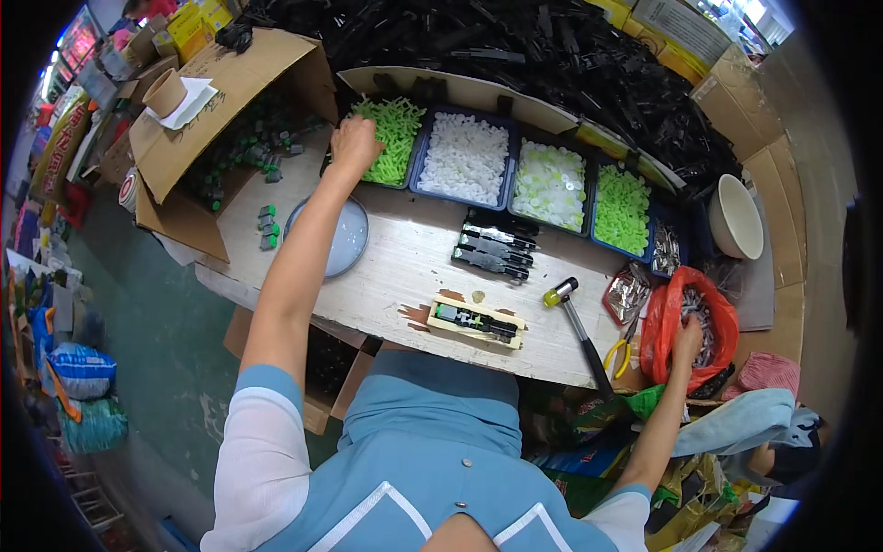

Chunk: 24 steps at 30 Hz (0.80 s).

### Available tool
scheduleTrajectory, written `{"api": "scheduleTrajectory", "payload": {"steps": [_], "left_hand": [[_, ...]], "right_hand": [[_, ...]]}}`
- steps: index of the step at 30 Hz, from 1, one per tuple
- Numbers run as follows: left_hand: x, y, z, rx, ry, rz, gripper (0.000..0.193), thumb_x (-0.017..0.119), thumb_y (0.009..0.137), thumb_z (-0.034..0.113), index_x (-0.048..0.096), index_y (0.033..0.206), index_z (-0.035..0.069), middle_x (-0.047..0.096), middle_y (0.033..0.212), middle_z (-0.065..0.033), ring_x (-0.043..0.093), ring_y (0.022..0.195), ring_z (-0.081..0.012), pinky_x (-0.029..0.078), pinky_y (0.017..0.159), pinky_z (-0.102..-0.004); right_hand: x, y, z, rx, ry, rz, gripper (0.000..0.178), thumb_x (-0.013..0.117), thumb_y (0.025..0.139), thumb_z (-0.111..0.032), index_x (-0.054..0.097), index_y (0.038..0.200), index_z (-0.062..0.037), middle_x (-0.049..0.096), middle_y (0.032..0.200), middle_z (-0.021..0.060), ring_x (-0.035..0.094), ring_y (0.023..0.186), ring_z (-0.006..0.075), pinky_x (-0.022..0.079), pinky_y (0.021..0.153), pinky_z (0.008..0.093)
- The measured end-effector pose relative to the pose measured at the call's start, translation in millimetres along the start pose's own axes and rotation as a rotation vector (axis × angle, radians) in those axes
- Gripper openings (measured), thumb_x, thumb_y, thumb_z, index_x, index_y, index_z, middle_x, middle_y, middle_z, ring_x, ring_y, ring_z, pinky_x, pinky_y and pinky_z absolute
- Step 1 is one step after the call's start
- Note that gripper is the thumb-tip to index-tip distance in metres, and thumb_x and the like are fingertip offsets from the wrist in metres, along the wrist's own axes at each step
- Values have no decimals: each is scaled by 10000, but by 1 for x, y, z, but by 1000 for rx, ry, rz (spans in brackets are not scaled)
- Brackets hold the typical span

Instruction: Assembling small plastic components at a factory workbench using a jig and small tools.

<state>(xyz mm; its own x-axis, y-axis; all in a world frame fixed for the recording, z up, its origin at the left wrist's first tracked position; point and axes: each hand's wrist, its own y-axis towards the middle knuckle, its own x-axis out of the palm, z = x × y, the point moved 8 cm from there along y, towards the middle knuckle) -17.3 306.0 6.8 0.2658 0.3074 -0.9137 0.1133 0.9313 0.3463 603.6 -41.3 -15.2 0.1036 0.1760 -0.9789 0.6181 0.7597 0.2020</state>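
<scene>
My left hand (357,143) is at the left edge of a bin of bright green plastic pieces (397,138), its fingers curled; what they hold, if anything, is hidden. On the far right, my right hand (687,340) reaches into a red plastic bag (659,333) of small metallic parts (706,342), its fingertips hidden among them. Between my arms, a narrow wooden fixture (517,342) at the table's front edge cradles a black mechanism (474,319) with grey and green pieces. Several similar black assemblies (494,253) lie in a stack behind it.
A yellow-and-black-headed hammer (585,336) and yellow-handled pliers (624,357) lie left of the bag. Bins of white discs (463,158), pale discs (549,186) and green pieces (623,210) line the back, before heaped black parts (515,55). A round grey dish (349,241) sits under my left forearm.
</scene>
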Motion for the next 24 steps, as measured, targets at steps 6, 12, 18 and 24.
{"api": "scheduleTrajectory", "payload": {"steps": [6,12,18,24], "left_hand": [[-8,2,-20,-144,-333,-30,224,617,672,148,675,851,27,628,850,-229,612,836,-358,486,743,-410],[-35,-26,-36,-215,-1271,106,158,621,747,82,651,871,-12,626,660,-47,546,553,-71,422,502,-209],[-71,-132,-60,-279,-1221,45,103,600,797,55,617,891,19,581,703,-8,531,634,-66,413,549,-205],[-71,-211,-91,-305,-896,105,62,643,719,0,626,776,-15,538,665,-20,518,659,-94,412,586,-235]], "right_hand": [[-7,-12,21,123,66,35,244,584,752,-243,588,849,-19,618,812,207,589,793,389,449,701,452],[-13,-6,33,52,216,132,212,598,728,-205,579,827,-18,617,774,157,589,706,309,452,678,393],[-62,-32,-22,-76,697,237,143,604,826,-123,572,897,-3,580,800,42,524,735,141,435,706,270],[-75,-63,-126,-261,963,113,131,575,838,-28,559,967,-11,554,851,12,508,780,77,415,718,208]]}}
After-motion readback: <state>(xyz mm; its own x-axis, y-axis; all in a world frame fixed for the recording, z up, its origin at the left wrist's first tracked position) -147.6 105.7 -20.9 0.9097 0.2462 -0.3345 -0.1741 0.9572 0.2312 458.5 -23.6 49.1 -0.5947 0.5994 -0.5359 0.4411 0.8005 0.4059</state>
